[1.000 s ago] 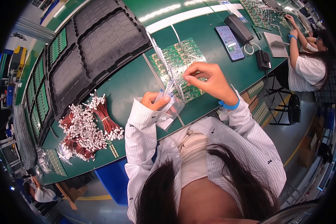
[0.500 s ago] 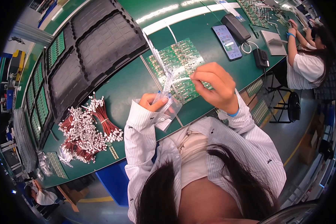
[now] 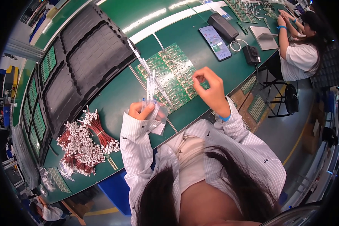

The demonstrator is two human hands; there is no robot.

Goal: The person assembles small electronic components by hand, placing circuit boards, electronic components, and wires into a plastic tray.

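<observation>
My left hand (image 3: 142, 110) is closed around a small clear plastic bag (image 3: 160, 119). A bunch of thin white flat strips (image 3: 150, 87) stands up out of the bag's mouth. To the right, my right hand (image 3: 211, 92) hovers over the edge of a green circuit board panel (image 3: 182, 64). Its thumb and forefinger are curled together in a pinch, and no strip shows between them. The panel lies flat on the table, densely fitted with small parts. More white strips lie across its left side, partly hidden behind the bunch.
Bundled red-brown wires with white connectors (image 3: 87, 141) lie on the green table at left, beside a black compartment tray (image 3: 98, 45) holding green boards. A phone (image 3: 214, 42), a black box-shaped device (image 3: 223, 27) and a black adapter (image 3: 251, 55) lie beyond the panel. A co-worker (image 3: 303, 56) sits at right.
My right hand no longer shows the white strip it pinched, and it is now farther from the bunch. My left hand keeps hold of the bag, with the strips more upright. The view has shifted.
</observation>
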